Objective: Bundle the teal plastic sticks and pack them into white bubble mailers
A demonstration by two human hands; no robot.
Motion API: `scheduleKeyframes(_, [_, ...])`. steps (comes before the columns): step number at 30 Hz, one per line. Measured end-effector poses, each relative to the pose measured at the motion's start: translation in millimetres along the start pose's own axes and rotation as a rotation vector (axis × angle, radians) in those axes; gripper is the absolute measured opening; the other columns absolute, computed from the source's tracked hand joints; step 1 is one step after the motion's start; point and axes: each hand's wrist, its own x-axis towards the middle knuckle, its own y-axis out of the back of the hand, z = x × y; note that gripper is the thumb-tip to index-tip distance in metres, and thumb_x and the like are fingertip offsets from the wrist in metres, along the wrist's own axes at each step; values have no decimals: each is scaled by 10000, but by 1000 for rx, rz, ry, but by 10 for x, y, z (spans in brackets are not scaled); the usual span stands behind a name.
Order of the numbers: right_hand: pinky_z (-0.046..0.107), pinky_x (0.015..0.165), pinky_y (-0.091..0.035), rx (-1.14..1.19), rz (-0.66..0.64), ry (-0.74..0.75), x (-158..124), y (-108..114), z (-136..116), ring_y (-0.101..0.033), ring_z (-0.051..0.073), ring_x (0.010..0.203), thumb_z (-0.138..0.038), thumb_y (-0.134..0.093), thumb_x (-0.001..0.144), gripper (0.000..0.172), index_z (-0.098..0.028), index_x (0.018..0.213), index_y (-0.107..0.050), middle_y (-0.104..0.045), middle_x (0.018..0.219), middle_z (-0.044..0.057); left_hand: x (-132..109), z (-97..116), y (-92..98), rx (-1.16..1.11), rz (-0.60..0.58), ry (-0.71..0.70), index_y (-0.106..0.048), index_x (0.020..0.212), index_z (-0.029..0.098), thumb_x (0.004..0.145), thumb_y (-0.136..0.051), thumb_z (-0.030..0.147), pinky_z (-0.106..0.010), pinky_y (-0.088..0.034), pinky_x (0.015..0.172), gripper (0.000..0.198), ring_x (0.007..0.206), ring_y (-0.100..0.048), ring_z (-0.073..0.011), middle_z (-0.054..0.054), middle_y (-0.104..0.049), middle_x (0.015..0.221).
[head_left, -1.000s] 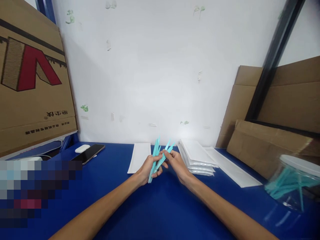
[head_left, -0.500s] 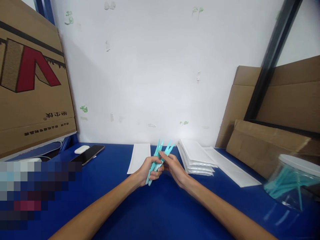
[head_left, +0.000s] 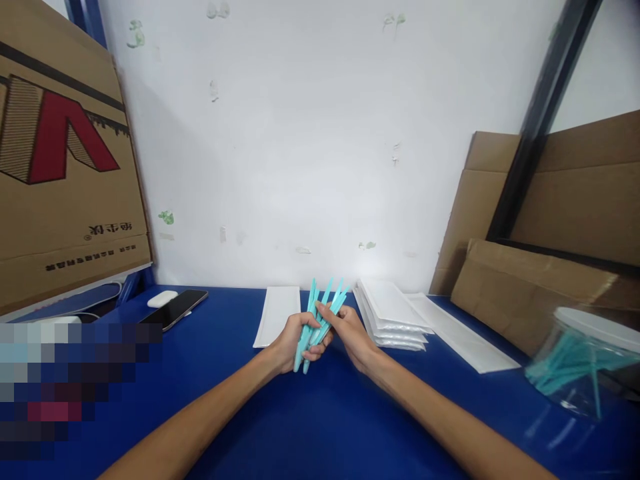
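Observation:
A small bunch of slim turquoise plastic sticks [head_left: 303, 347], with narrow tips fanned out at the top, is held upright over the table's middle. My left hand [head_left: 293, 341] is closed round their lower part, thumb across the front. My right hand [head_left: 347, 330] meets it from the other side, its thumb pressed on the upper part of the right-hand sticks and its fingers behind them. The bunch partly hides the fingertips of both hands. What exact kind of tool the sticks are I cannot tell.
Behind my hands lie a white padded envelope [head_left: 277, 313], a stack of such envelopes [head_left: 390, 307] and another one [head_left: 465, 333]. A clear jar [head_left: 575, 373] of turquoise sticks stands at right. A phone [head_left: 180, 310] and white case [head_left: 163, 299] lie left, near a cardboard box [head_left: 75, 200].
The sticks have spread into a wider fan between my hands, with one now standing apart in the middle. Both hands stay in nearly the same place.

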Motion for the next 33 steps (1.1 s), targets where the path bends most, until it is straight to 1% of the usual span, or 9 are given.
scheduleKeyframes(6, [269,627,-402,14,-2,17,16,38,6,-517,130,607,-568,-705,808,409,-173,722,-638,-596,653,-17,-23,24,25,-19,-28,11,-589,722,89,650,-484,277,-184,-166,328,227,395,-374,-81,-89,-557,638])
scheduleKeyframes(11, [270,552,-400,-25,-38,4,21,41,23,-512,119,518,-579,-734,769,414,-171,783,-668,-618,642,-14,-32,23,37,-25,-45,18,-589,764,102,639,-488,271,-190,-178,332,233,394,-392,-98,-97,-572,640])
scheduleKeyframes(15, [254,516,-392,-38,-17,35,26,34,38,-516,114,512,-606,-710,780,443,-166,782,-658,-609,640,-15,-23,12,43,-25,-57,15,-601,726,80,626,-488,285,-196,-194,337,254,404,-408,-103,-117,-575,648])
scheduleKeyframes(20, [245,477,-386,-57,14,7,27,4,1,-507,109,460,-611,-705,778,453,-167,737,-626,-571,589,-27,-15,7,51,-33,-54,1,-618,723,71,619,-479,303,-197,-212,347,290,424,-429,-112,-119,-577,654])
scheduleKeyframes(24, [245,474,-396,-49,8,5,19,0,-20,-517,117,463,-624,-700,775,463,-170,733,-624,-578,582,-20,-17,10,51,-33,-42,-10,-621,736,73,620,-473,301,-200,-221,349,296,423,-432,-118,-120,-581,644])
scheduleKeyframes(29, [262,498,-427,-40,-15,43,18,4,16,-530,124,486,-610,-729,753,453,-166,831,-680,-644,649,1,-25,9,41,-25,-33,-13,-618,739,78,616,-484,302,-198,-200,343,288,416,-419,-118,-127,-587,642])
scheduleKeyframes(33, [275,488,-426,-104,23,58,30,-3,28,-547,143,477,-586,-734,751,417,-176,762,-655,-639,617,2,-22,-1,40,-19,-12,-8,-617,718,76,612,-481,296,-199,-201,340,279,407,-419,-117,-122,-580,627])
